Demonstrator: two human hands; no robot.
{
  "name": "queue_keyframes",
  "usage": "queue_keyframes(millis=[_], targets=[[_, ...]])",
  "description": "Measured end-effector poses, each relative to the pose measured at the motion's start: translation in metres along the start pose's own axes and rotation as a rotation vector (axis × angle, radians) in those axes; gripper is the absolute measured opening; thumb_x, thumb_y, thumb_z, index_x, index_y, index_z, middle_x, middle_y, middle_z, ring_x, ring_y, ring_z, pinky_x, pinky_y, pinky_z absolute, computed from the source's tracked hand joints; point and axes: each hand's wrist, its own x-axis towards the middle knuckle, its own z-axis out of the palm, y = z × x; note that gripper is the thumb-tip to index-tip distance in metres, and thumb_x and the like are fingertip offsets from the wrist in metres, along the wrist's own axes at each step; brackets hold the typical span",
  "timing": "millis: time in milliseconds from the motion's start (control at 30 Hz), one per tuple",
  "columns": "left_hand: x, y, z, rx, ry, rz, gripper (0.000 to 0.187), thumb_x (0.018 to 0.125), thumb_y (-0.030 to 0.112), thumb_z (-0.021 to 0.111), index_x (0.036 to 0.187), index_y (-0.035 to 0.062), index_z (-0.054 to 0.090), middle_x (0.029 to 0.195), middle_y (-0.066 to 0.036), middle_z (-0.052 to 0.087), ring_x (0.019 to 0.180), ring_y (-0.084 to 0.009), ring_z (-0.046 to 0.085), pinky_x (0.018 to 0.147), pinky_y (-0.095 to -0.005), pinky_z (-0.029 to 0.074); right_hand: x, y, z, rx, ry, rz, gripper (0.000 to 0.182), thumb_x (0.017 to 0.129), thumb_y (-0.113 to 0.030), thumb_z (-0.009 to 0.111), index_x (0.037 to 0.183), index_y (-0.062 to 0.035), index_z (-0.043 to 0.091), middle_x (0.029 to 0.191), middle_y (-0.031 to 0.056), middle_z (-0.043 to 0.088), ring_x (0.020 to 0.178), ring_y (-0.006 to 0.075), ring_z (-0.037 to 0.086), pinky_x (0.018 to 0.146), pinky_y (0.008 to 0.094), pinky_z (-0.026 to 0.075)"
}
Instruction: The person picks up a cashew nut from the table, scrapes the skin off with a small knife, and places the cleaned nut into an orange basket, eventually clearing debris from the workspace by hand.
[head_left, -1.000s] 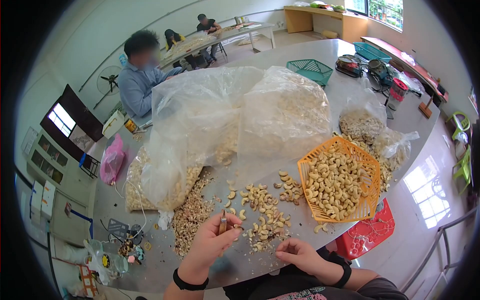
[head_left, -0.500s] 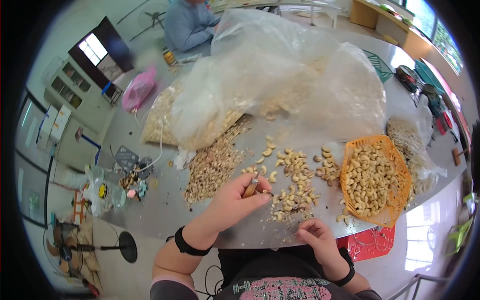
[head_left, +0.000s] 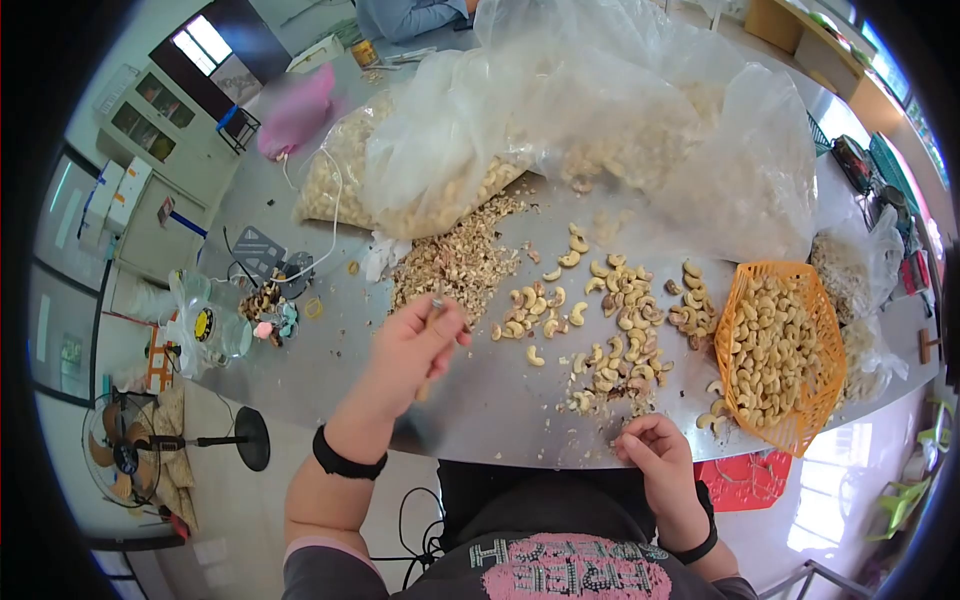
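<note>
Head view: left hand (head_left: 415,345) grips a small peeling tool (head_left: 436,305) upright above the steel table (head_left: 480,420). Right hand (head_left: 655,455), loosely curled at the table edge, pinches something unclear. Loose cashews (head_left: 610,330) lie right of the tool; peeling appears under way, and the next move calls for picking one kernel.

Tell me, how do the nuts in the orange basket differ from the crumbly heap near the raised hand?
The nuts in the orange basket are pale, whole and curved; the crumbly heap is browner and made of small broken bits. The basket nuts are contained, while the heap lies loose on the table. Both sit on the same metal top.
</note>
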Motion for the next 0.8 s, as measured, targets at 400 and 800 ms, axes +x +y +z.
queue_keyframes(millis=[400,800], targets=[[0.008,-0.007,-0.077,0.024,0.345,0.101,0.013,0.084,0.019,0.05,0.082,0.0065,0.048,0.067,0.001,0.048,0.047,-0.0014,0.036,0.039,-0.0159,0.028,0.002,-0.001,0.002,-0.042,0.032,-0.009,0.011,0.077,-0.004,0.055,0.086,-0.0005,0.05,0.076,0.0043,0.055,0.07,0.0098,0.052,0.065,0.0209,0.042],[0.012,-0.015,-0.105,0.113,0.468,0.097,0.008,0.08,0.012,0.053,0.084,0.0079,0.048,0.071,0.001,0.05,0.048,-0.0018,0.038,0.039,-0.0159,0.029,0.004,-0.002,0.006,-0.026,0.036,-0.032,0.011,0.077,-0.002,0.055,0.085,-0.0001,0.049,0.074,0.0049,0.054,0.067,0.0104,0.05,0.063,0.0208,0.04]])
